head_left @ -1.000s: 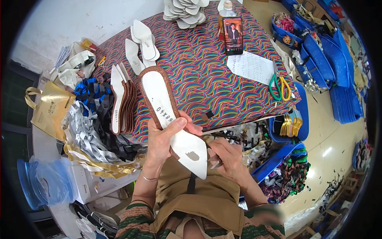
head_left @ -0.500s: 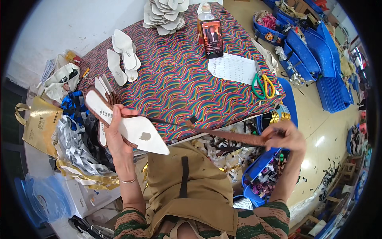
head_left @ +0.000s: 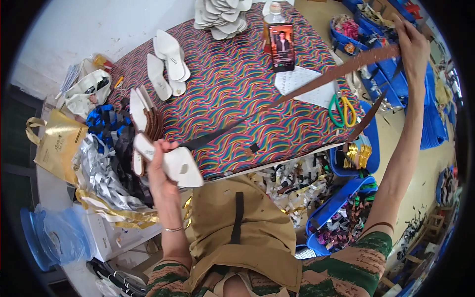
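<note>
My left hand (head_left: 161,171) grips a white pointed shoe insole (head_left: 185,162) over the table's front edge. From beside that insole a long strip (head_left: 336,72), brown on one face and dark on the other, stretches up to the right. My right hand (head_left: 414,52) is raised at the upper right, fingers closed on the strip's far part, and a loose brown tail hangs below it. Whether the strip is fixed to the insole is hidden by my left fingers. Several insoles with brown edges (head_left: 140,111) stand stacked just behind my left hand.
Plain white insoles (head_left: 171,54) lie on the patterned tablecloth (head_left: 222,89), with a bigger pile (head_left: 223,20) behind. A phone (head_left: 281,45) leans on a bottle (head_left: 275,14), near a paper sheet (head_left: 298,79) and scissors (head_left: 349,110). Silver strips (head_left: 101,168) lie at left; blue bins (head_left: 316,218) at right.
My right hand has swung far up and to the right, drawing the strip out long and taut. The insole in my left hand has tilted, and the view has shifted slightly.
</note>
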Demonstrator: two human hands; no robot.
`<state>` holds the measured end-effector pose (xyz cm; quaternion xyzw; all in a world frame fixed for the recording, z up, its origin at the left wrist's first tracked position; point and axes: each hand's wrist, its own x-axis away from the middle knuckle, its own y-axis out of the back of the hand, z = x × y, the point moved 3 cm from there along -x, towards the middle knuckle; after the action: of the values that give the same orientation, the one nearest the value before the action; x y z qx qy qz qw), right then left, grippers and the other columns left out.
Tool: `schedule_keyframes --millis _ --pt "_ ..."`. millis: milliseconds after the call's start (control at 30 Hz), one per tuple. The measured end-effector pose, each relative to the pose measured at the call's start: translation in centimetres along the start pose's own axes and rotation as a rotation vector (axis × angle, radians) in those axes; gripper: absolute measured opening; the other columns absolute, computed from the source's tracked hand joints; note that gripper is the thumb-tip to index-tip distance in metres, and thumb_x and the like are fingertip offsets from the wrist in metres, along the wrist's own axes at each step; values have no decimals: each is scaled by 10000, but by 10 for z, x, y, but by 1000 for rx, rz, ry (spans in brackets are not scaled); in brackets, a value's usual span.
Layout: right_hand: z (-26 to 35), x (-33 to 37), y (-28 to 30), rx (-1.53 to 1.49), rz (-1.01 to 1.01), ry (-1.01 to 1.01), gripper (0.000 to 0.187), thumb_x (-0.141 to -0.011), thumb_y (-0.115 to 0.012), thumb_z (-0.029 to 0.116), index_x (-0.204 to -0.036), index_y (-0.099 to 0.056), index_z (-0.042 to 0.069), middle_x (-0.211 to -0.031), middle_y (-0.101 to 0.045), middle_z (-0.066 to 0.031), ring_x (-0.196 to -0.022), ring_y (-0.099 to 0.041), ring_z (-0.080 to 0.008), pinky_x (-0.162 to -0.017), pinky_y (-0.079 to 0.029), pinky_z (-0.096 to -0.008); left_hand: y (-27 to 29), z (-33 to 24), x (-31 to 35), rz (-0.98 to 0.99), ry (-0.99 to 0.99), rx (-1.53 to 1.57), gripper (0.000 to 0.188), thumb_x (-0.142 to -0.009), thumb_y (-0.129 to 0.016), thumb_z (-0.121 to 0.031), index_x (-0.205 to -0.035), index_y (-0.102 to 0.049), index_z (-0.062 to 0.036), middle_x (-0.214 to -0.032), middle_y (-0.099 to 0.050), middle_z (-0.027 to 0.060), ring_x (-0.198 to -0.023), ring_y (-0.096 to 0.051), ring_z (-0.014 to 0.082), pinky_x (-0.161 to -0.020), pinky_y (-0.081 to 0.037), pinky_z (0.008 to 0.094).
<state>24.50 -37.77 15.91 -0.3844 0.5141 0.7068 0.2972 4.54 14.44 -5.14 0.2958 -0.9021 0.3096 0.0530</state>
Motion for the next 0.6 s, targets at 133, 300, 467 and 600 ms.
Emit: schedule_keyframes --millis 133,300,467,600 --pt "-25 -2 -75 105 41 32 269 -906 -596 369 -1070 -686 175 -911 -699 -132 -860 -671 -345 -722 -510 -403 -14 28 -4 113 207 175 128 -966 -590 -214 -987 -628 -93 -899 -661 -4 -905 -660 170 -811 -596 404" --pt "101 102 -144 -473 466 -326 552 -899 -560 552 -1130 -614 54 -897 -667 -148 -795 -652 -262 -721 -488 -370 -17 28 0 155 356 378 146 -944 -619 -210 -1015 -653 -86 -930 -701 34 -926 -676 183 -837 -590 449" --pt "217 249 -106 -1470 977 -819 298 -983 -514 388 -989 -576 97 -638 -529 33 -458 -334 -31 -412 -213 -210 -14 33 -4 142 357 405 149 -954 -600 -192 -1050 -629 -81 -934 -687 32 -918 -677 181 -841 -591 439" --pt "280 314 -69 -1945 1092 -1373 272 -992 -511 355 -1058 -585 102 -673 -523 -1 -457 -292 -49 -418 -204 -233 -21 33 5 179 349 406 138 -959 -594 -190 -1033 -620 -77 -923 -669 30 -909 -665 176 -834 -595 416"
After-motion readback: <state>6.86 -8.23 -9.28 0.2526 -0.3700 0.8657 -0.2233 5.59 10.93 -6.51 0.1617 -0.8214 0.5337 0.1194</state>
